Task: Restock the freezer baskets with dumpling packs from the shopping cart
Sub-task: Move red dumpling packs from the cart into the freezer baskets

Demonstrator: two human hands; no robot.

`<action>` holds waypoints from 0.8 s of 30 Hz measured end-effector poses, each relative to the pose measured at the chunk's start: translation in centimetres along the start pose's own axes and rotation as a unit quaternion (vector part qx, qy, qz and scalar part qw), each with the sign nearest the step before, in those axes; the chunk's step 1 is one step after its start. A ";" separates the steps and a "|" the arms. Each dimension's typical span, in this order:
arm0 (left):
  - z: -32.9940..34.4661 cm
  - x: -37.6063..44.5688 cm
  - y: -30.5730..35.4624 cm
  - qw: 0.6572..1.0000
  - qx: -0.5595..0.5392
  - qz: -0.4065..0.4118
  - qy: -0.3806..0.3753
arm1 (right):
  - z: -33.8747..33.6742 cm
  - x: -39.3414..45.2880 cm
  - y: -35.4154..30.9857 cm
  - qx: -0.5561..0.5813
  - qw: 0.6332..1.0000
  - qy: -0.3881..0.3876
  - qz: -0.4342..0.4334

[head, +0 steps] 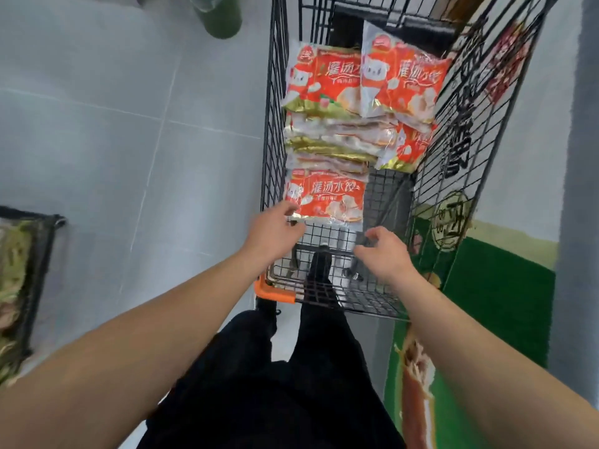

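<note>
Orange-red plastic film, glossy and crinkled, covers the nearest dumpling pack [325, 199], which lies flat on the wire floor of the black shopping cart [275, 124] straight ahead of me. My left hand [275, 230] reaches in with fingers loosely bent, their tips at the pack's near-left corner by its gold edge — I cannot tell whether they have pinched the film or only touch it. My right hand [384, 254] hovers over bare wire just beside the pack's near-right corner, fingers relaxed, holding nothing. Farther into the cart a heap of more packs [340, 140] rests, with two face-up packs [366, 79] at the top. I judge each pack to be moderately heavy for its size, lumpy with loose frozen pieces, and slick on the outside — possibly frosty. The sealed edges look stiff enough to pinch, but a corner grip alone may let the contents slump. Taking both short ends, or sliding fingers beneath the middle, seems safer. At far left, the corner of a freezer basket [45, 241] shows, blurred.
</note>
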State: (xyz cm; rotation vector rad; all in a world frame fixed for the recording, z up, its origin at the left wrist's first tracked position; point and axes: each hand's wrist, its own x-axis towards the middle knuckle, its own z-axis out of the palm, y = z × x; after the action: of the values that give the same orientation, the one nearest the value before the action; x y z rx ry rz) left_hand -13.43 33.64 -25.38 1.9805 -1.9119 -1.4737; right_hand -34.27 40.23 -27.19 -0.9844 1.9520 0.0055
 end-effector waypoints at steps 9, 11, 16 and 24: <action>7.0 11.4 -0.8 0.992 0.000 -0.126 0.002 | 0.7 13.9 3.0 0.061 0.995 -0.052 0.055; 8.8 13.7 -2.0 0.990 0.016 -0.141 -0.007 | 1.7 16.6 3.8 0.081 0.992 -0.056 0.075; 12.5 17.8 -4.1 0.984 0.111 -0.126 -0.065 | 4.3 21.6 4.6 0.147 0.982 -0.057 0.103; 18.1 18.4 -7.1 0.964 0.231 -0.108 -0.079 | 9.0 25.7 5.2 0.227 0.956 0.058 0.178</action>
State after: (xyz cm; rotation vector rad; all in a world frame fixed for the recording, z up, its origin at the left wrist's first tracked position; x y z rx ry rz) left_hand -22.60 31.23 -50.42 2.3944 -2.3518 -1.3567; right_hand -37.64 30.81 -53.05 -0.3334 2.0846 -0.2905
